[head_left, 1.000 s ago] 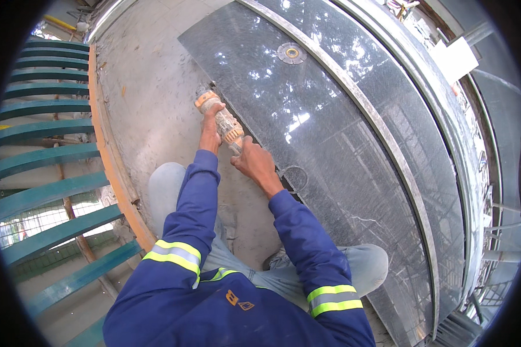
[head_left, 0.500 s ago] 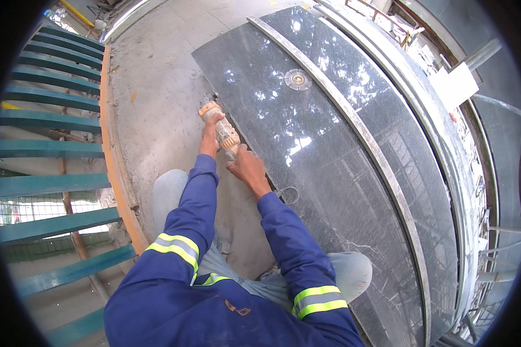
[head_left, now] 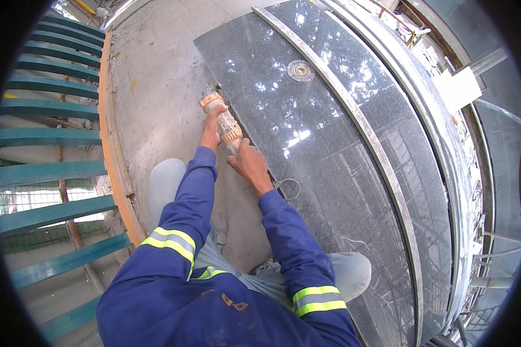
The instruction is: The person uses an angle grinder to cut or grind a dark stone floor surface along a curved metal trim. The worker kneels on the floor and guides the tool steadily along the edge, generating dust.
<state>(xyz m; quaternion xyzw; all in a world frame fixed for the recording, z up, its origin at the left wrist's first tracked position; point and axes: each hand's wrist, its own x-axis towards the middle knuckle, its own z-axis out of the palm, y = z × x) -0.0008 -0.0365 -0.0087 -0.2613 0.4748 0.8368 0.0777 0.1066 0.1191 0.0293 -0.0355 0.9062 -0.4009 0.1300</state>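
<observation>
At left, green slats (head_left: 52,137) are bordered by orange beam (head_left: 109,136). Next, dusty floor (head_left: 150,98) is seen. Left hand's (head_left: 212,125) grip is clamped around far part of orange power tool (head_left: 232,132), held beside left edge of dark slab (head_left: 330,168); whether slab is touched cannot be told. Tool's near end is clamped in right hand's (head_left: 250,164) grip. Thin ring (head_left: 298,189) is seen near right wrist. Farther right on slab, round disc (head_left: 301,70) is placed near long narrow bar (head_left: 358,111).

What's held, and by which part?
The tool: left hand around its body near the far orange head, right hand at its near end.
</observation>
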